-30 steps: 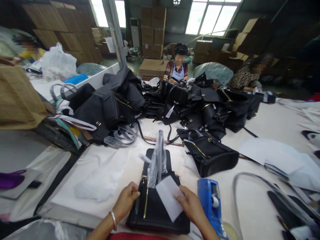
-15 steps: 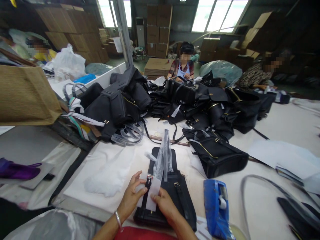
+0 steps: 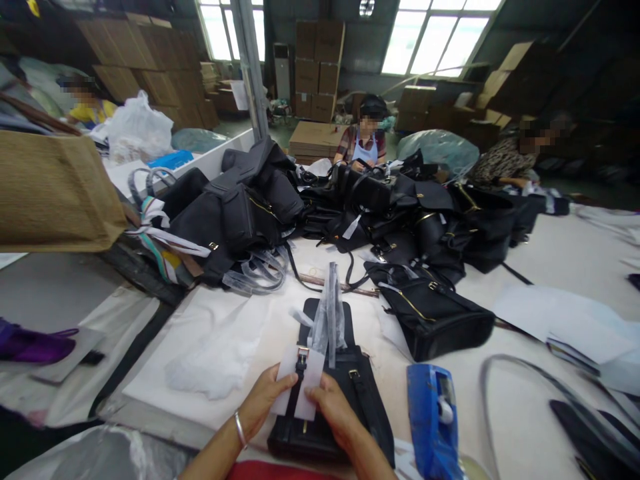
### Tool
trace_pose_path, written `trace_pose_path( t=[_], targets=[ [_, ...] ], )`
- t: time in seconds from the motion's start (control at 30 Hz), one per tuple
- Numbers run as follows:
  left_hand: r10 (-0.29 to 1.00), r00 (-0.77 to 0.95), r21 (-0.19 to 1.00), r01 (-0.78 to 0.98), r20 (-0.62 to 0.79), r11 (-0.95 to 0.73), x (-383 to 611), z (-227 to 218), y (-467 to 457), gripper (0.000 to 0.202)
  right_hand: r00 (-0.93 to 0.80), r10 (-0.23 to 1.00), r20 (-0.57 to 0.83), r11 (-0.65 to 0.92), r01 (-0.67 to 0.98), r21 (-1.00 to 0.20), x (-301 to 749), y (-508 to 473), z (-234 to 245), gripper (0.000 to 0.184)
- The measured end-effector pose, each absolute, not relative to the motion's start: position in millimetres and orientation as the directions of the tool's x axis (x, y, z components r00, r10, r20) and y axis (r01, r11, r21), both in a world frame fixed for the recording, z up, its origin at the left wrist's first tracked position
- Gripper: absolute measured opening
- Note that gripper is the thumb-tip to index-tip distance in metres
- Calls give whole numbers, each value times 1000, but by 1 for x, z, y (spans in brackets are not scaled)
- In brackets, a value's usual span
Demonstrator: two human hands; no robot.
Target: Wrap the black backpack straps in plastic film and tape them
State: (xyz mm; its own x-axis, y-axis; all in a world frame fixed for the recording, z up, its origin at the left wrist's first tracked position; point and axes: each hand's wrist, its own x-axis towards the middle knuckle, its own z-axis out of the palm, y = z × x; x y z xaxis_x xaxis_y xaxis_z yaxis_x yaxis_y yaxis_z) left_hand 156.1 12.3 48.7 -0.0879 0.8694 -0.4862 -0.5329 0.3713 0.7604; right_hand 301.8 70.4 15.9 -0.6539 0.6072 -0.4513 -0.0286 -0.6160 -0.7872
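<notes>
The white sheet (image 3: 314,377) is between your two hands, over the front of the black bag (image 3: 373,410), with a narrow black strap (image 3: 295,399) and its buckle (image 3: 302,357) lying down its face. Your left hand (image 3: 264,398) grips the sheet by its left edge, thumb on top and its tip at the strap; the fingers behind are hidden. Your right hand (image 3: 327,403) pinches the lower right of the sheet, thumb on its face. Whether the strap is threaded through the buckle, you cannot tell from here.

To do this well, hold the sheet flat and centred behind the strap, so that it covers the leather under the buckle without creasing. Press the strap lightly with your left thumb and let the right hand steady the sheet; pulling both ways could skew or tear it.

Just beyond your hands, the wrapped handles (image 3: 331,313) stand up from the bag; lean clear of them. To the right of your right hand sits a blue dispenser (image 3: 419,417), near the bag. Farther out on that side a second black bag (image 3: 453,330) lies on the table (image 3: 555,250). Left of your left hand is thin white wrapping (image 3: 203,363), and well ahead rises a heap of black bags (image 3: 240,220).
</notes>
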Motion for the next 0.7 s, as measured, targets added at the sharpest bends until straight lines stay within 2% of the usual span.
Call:
trace_pose_path(
  t=[0.13, 0.27, 0.43, 0.5, 0.57, 0.7],
  targets=[
    [874, -66, 742, -562, -481, 366, 160, 51, 13, 45, -647, 622, -442, -593, -21, -805, 302, 72, 14, 41],
    [875, -81, 765, -528, -477, 368, 160, 45, 15, 44, -607, 715, -348, -447, -13, -894, 305, 74, 17, 38],
    [889, -131, 840, -412, -439, 354, 162, 40, 20, 42, -496, 832, -248, -230, 98, -968, 307, 85, 34, 60],
    [895, -140, 865, -355, -424, 354, 164, 41, 22, 41, -489, 841, -234, -183, 151, -972, 306, 91, 39, 59],
    [903, -133, 880, -319, -409, 352, 164, 42, 22, 43, -512, 821, -255, -217, 134, -967, 303, 96, 40, 49],
    [924, -120, 906, -278, -364, 320, 163, 42, 21, 43, -562, 759, -329, -412, -24, -911, 298, 100, 31, 38]
  ],
)
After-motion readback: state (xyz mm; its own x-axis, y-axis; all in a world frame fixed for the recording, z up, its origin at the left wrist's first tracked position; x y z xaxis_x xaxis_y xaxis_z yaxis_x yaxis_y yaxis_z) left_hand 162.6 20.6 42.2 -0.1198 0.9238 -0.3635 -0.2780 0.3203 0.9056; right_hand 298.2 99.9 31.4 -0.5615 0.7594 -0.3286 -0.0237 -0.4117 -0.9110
